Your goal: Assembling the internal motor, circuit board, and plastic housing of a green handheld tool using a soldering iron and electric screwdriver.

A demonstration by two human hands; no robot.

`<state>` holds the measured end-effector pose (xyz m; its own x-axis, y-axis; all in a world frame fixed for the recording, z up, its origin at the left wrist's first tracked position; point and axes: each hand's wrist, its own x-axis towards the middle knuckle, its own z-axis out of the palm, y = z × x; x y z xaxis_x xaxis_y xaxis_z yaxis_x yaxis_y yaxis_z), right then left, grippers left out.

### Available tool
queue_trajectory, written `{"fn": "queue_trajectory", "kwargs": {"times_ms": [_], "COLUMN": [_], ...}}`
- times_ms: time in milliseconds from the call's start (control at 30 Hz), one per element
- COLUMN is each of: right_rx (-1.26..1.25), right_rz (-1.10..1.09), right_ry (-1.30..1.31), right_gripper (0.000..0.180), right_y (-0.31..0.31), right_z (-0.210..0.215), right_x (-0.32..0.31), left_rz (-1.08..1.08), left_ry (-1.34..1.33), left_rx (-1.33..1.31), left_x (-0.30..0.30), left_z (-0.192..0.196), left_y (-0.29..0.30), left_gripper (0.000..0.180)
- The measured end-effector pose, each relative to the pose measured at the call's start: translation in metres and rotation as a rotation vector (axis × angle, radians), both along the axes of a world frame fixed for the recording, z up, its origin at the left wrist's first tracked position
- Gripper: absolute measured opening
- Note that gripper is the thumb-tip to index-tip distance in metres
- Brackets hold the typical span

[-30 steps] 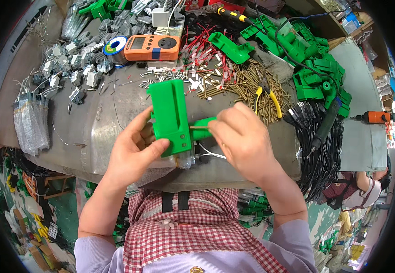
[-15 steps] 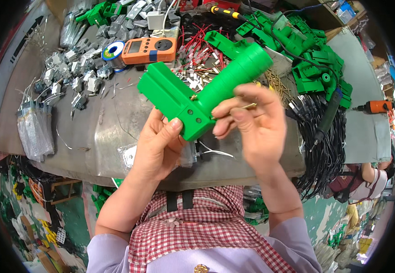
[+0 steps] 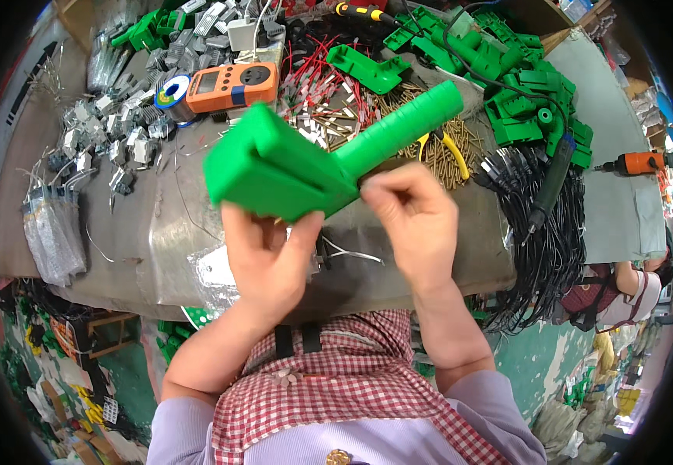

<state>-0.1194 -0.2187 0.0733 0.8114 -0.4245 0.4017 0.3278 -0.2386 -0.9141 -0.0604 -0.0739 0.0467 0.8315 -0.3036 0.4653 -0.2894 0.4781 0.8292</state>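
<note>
My left hand (image 3: 268, 260) is closed around the lower end of a green plastic housing (image 3: 274, 167), a blocky body with a ribbed round handle angled up to the right. The housing is tilted and slightly blurred, held above the table's near edge. At the joint of body and handle my right hand (image 3: 418, 221) has thumb and forefinger pinched together against or just beside the plastic. Whatever lies between those fingertips is hidden. Behind the handle lie many brass-coloured screws (image 3: 454, 172) and yellow-handled pliers (image 3: 453, 155).
An orange meter (image 3: 232, 85) and a solder spool (image 3: 172, 97) stand at the back left, beside grey plug parts (image 3: 112, 132). Green housings (image 3: 534, 108) pile up at back right. Black cables (image 3: 542, 240) hang over the right edge, near a screwdriver-like tool (image 3: 553, 186).
The housing has turned, so its screw-holed face no longer shows, and it has shifted left. My right hand has moved in to the joint; the brass screw seen in its fingers is now hidden.
</note>
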Motion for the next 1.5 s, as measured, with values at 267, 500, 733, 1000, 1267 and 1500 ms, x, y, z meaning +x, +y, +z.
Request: {"fn": "queue_trajectory", "kwargs": {"times_ms": [267, 500, 733, 1000, 1267, 1500], "right_rx": [-1.346, -0.864, -1.159, -1.340, -0.920, -1.146], "right_rz": [0.027, 0.307, 0.034, 0.185, 0.133, -1.236], "right_ry": [0.017, 0.049, 0.443, 0.377, 0.322, 0.966], "right_gripper": [0.050, 0.046, 0.056, 0.049, 0.039, 0.077], "right_y": [-0.038, -0.002, -0.042, -0.041, -0.041, -0.236], "right_z": [0.058, 0.002, -0.033, 0.006, -0.019, -0.012], "right_x": [-0.014, -0.026, -0.059, -0.030, -0.043, -0.088], "left_rz": [-0.511, -0.155, -0.116, -0.100, 0.058, 0.062], "left_ry": [0.525, -0.476, -0.605, -0.596, -0.605, -0.664], "left_rx": [-0.005, 0.946, 1.044, 1.072, 1.092, 1.102], "left_x": [0.022, 0.013, 0.016, 0.017, 0.005, 0.006], "left_z": [0.025, -0.044, -0.017, -0.018, -0.022, -0.023], "left_y": [0.024, 0.037, 0.026, 0.026, 0.015, 0.023], "left_gripper": [0.065, 0.064, 0.062, 0.071, 0.066, 0.070]}}
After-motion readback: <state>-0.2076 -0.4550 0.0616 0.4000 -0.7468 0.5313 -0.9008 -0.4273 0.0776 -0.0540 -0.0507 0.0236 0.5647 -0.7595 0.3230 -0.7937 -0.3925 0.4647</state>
